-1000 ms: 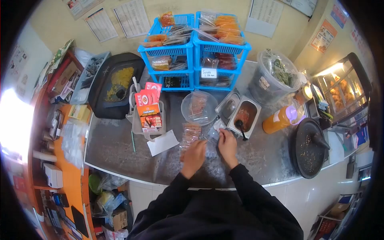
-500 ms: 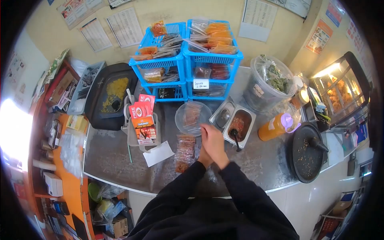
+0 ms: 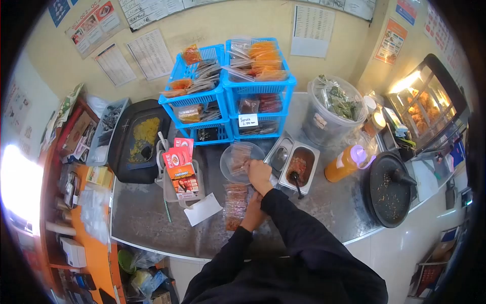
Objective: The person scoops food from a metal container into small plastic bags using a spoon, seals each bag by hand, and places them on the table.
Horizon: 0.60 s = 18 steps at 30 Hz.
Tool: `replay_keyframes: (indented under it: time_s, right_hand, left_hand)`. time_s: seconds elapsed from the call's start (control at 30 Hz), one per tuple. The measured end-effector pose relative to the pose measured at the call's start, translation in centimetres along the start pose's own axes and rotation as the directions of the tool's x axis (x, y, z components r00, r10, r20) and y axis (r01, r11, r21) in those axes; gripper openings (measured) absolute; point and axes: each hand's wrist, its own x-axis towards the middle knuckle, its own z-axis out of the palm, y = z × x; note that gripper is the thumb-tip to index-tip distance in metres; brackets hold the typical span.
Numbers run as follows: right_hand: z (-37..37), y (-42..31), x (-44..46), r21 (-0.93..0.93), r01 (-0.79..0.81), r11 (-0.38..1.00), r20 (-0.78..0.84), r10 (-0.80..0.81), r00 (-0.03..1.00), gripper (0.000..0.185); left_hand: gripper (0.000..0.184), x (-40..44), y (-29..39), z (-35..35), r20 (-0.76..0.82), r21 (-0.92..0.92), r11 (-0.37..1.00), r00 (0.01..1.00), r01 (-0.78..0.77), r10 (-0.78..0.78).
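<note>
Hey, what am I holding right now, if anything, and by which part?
Cannot tell for certain: your right hand is at the packets in the clear bowl, but no grip shows clearly. Nor does your left hand show one.

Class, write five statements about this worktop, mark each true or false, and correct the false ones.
1. The right hand is over the edge of the clear bowl. True.
2. The left hand is inside the metal container. False: the left hand is just right of the packets on the worktop.
3. A black ladle rests in the metal container. True.
4. The orange bottle's lid is green. False: the lid is purple.
5. The black mortar stands right of the orange bottle. True.
</note>
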Motion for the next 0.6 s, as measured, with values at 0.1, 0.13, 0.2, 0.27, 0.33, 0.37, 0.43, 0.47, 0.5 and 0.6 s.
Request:
replay_keyframes:
  time_s: [0.1, 0.13, 0.2, 0.27, 0.33, 0.37, 0.43, 0.47, 0.5, 0.6]
  right_hand:
    - [-1.6, 0.2, -0.4, 0.171, -0.002, 0.985, -0.028, 0.007, 1.0, 0.013]
    - [-2.2, 0.2, -0.6, 0.251, -0.007, 0.968, -0.033, 0.016, 0.999, 0.014]
    - [-4.1, -0.2, -1.6, 0.446, -0.044, 0.894, -0.063, 0.08, 0.995, 0.014]
    - [-4.8, 0.0, -2.5, 0.7, -0.082, 0.709, -0.012, 0.127, 0.992, 0.015]
    - [-4.8, 0.3, -3.4, 0.923, -0.143, 0.356, 0.11, 0.111, 0.988, 0.015]
    - [-5.0, 0.2, -4.0, 0.94, -0.178, 0.292, 0.151, 0.112, 0.982, 0.015]
    - [-7.8, -0.8, -5.7, 0.955, -0.246, 0.163, 0.231, 0.103, 0.967, 0.015]
    - [-8.7, -1.1, -6.5, 0.961, -0.242, 0.131, 0.233, 0.076, 0.969, 0.015]
    - [-9.5, -1.3, -7.3, 0.966, -0.241, 0.098, 0.237, 0.052, 0.97, 0.016]
    - [-10.4, -1.8, -9.4, 0.98, -0.119, 0.158, 0.112, 0.057, 0.992, 0.017]
  left_hand:
    - [0.03, -0.5, 0.1, -1.1, 0.027, 0.191, 0.952, 0.971, -0.237, 0.236]
    - [0.028, -1.1, 0.6, -1.4, -0.022, 0.172, 0.966, 0.98, -0.194, 0.2]
    - [0.024, -1.9, 2.2, -2.7, -0.148, 0.085, 0.996, 0.988, -0.025, 0.037]
    - [0.022, -2.5, 4.7, -4.7, -0.274, -0.076, 0.973, 0.934, 0.217, -0.23]
    - [0.026, -1.9, 6.6, -5.9, -0.449, -0.125, 0.983, 0.876, 0.133, -0.176]
    - [0.029, -1.5, 7.1, -6.4, -0.532, -0.142, 0.986, 0.833, 0.089, -0.152]
    - [0.032, -0.9, 7.2, -6.7, -0.535, -0.26, 0.966, 0.832, 0.006, -0.149]
    - [0.031, -0.6, 8.1, -6.8, -0.519, -0.363, 0.931, 0.837, -0.034, -0.171]
    - [0.031, -0.4, 8.6, -6.7, -0.499, -0.463, 0.884, 0.845, -0.071, -0.193]
    - [0.027, -0.4, 8.9, -6.2, -0.441, -0.556, 0.829, 0.866, -0.057, -0.236]
